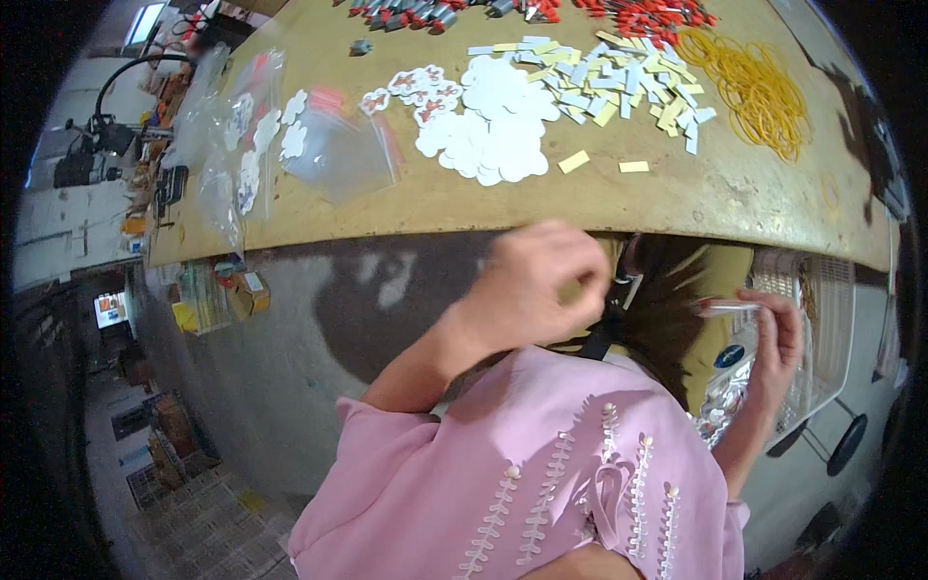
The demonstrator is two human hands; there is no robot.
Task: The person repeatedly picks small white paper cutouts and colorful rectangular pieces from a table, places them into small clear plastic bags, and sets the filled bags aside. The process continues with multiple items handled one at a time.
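Workshop clutter runs down your left side, with a tan table (735, 208) across the top. On it, left to right: clear bags (217, 174), a resealable bag with red edging (333, 159), patterned cutouts (420, 89), a heap of white discs (498, 135). Your left hand (546, 271) is up at the near table edge, below the discs. For the step in hand, I'd keep that hand clear of the heap so nothing gets dragged off. Pose: forearm angled up and right, fingers curled in, thumb and finger making a ring (blurred; can't tell if anything's pinched there). Further right, yellow and pale blue strips (604, 114), silvery packets (720, 404) low by your side, then the thin whitish item (733, 306), out over your lap near the basket. Best pinched lightly at one end, I'd say, so it doesn't bend. Above it, yellow rubber bands (773, 106). Your right hand (776, 333) grasps the item between thumb and fingers, wrist raised, forearm coming up from below, just beside the white basket (839, 319).
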